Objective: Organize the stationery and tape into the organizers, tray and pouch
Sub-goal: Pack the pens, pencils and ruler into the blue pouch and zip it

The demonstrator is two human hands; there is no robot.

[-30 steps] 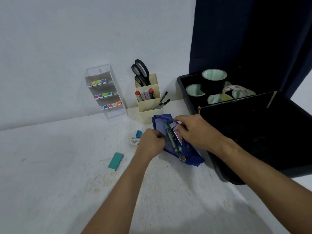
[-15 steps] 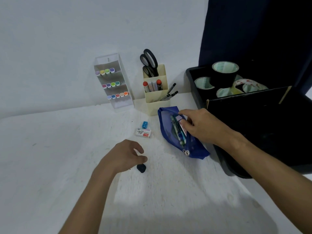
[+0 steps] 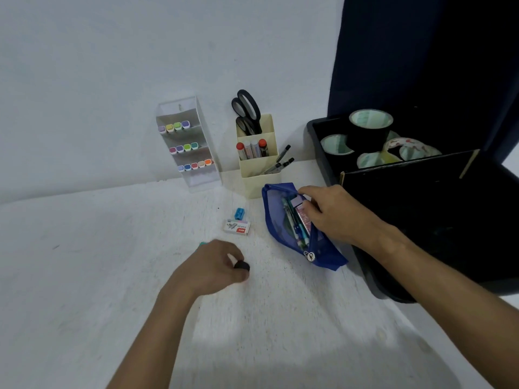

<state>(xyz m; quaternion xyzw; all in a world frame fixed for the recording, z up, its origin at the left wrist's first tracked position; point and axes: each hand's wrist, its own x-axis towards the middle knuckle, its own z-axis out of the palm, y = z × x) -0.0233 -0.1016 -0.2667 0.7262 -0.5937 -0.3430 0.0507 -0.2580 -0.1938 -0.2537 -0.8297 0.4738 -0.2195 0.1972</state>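
A blue zip pouch (image 3: 283, 237) lies open on the white table, with pens and a pink-patterned item inside. My right hand (image 3: 334, 214) holds the pouch's upper edge open at the right side. My left hand (image 3: 213, 265) is lower left of the pouch, fingers pinched on a small black object (image 3: 242, 266) just above the table. A teal edge (image 3: 202, 243) peeks out behind that hand. A white staples box (image 3: 237, 227) and a blue sharpener (image 3: 239, 213) lie left of the pouch.
A clear marker rack (image 3: 186, 144) and a cream organizer (image 3: 259, 164) with scissors, markers and pens stand against the wall. A black tray (image 3: 320, 153) at right holds several tape rolls, with a dark board across it. A dark curtain hangs behind.
My left hand left the pouch, moved down-left and picked up the small black object. The right hand stays on the pouch. The view shifted, and the teal eraser is now mostly hidden behind my left hand.
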